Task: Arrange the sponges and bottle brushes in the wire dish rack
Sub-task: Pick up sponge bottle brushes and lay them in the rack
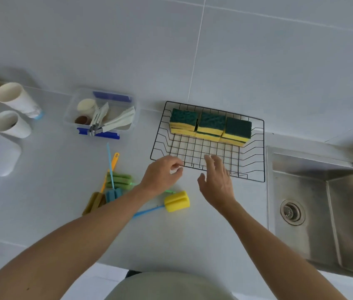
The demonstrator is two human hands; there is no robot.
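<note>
Fingers (177, 164) of the left hand (160, 172) pinch the wire dish rack (262, 152) rim, right hand (216, 180) spread above it; sponges (211, 126) racked, bottle brushes (176, 201) remaining on the surface (192, 234); judged next: collect a brush by its handle.

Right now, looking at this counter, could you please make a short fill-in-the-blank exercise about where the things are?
1. The sponges sit inside the wire ____.
2. The brushes lie on the counter, to the ____ of the rack.
3. To the right of the rack is a steel ____.
4. The brush nearest the left hand has a ____ head.

Missing words: rack; left; sink; yellow
</note>
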